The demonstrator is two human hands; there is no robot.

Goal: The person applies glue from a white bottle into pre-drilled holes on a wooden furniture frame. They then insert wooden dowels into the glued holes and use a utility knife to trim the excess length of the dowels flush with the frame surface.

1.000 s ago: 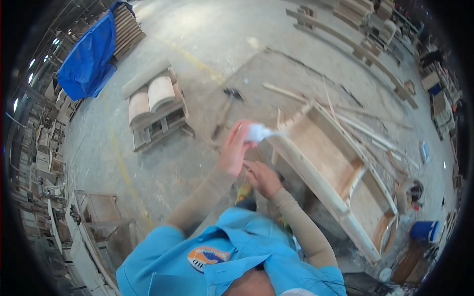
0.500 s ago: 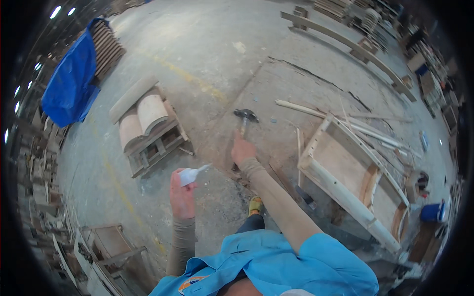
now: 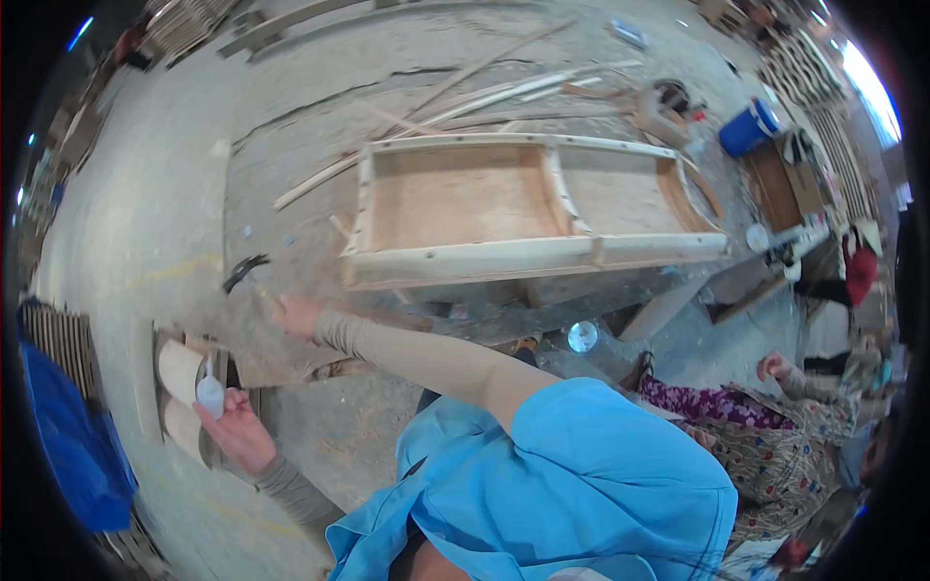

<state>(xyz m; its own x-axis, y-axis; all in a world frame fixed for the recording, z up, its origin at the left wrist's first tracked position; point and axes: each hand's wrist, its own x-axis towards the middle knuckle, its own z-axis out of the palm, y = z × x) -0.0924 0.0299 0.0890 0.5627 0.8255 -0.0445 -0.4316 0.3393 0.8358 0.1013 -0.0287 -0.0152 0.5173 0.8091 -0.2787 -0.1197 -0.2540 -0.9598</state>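
Note:
My left hand (image 3: 240, 432) is closed around a small white squeeze bottle (image 3: 209, 395) with a pointed nozzle. Behind that bottle lie curved wooden pieces (image 3: 180, 370) on a wooden support. In my right hand (image 3: 296, 318) is a claw hammer (image 3: 245, 274), gripped by the handle, its dark head pointing away to the left. Right of the hammer, a long wooden frame (image 3: 475, 257) with panels and a cross rib rests on its side, apart from both hands.
Long wooden strips (image 3: 484, 100) lie on the floor behind the frame. A blue bucket (image 3: 749, 128) stands at far right, a round shiny container (image 3: 582, 336) nearer. At right is another person in purple patterned trousers (image 3: 712, 399). A blue tarp (image 3: 73, 426) hangs over stacked wood at left.
My view has turned to the right, bringing the frame to the centre and another person into sight. The hammer and bottle stay in my hands, both now farther left in view.

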